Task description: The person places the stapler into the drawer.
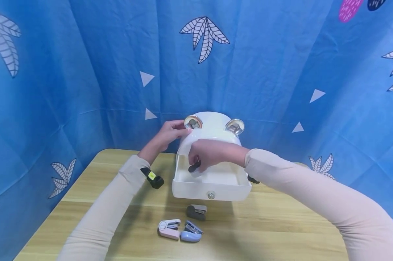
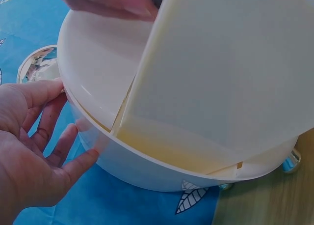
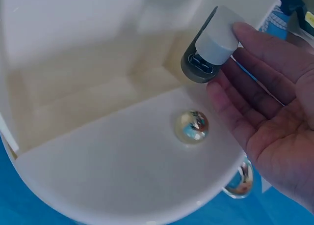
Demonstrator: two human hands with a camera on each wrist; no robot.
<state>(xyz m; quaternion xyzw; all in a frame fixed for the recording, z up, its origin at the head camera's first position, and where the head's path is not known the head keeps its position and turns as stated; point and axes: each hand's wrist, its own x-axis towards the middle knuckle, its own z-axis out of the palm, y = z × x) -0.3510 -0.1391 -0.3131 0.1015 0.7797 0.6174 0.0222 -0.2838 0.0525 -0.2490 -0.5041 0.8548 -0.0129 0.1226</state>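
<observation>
A white rounded storage box (image 1: 212, 121) has its drawer (image 1: 191, 190) pulled out toward the front. My left hand (image 1: 170, 133) rests at the box's left side near one metallic ear (image 1: 193, 122); in the left wrist view its extended fingertips (image 2: 88, 158) touch the outer shell. Over the open drawer, my right hand (image 1: 209, 154) pinches a small dark-grey stapler (image 3: 211, 43) with a light-grey top between thumb and fingers. A grey stapler (image 1: 196, 212), a pink-and-white stapler (image 1: 169, 229) and a blue stapler (image 1: 191, 232) lie on the table before the drawer.
The wooden table (image 1: 281, 224) extends to both sides of the box. A blue patterned curtain (image 1: 265, 72) hangs behind and around it. The drawer front bears a round metallic knob (image 1: 211, 195), and a second metallic ear (image 1: 235, 127) sits on the right.
</observation>
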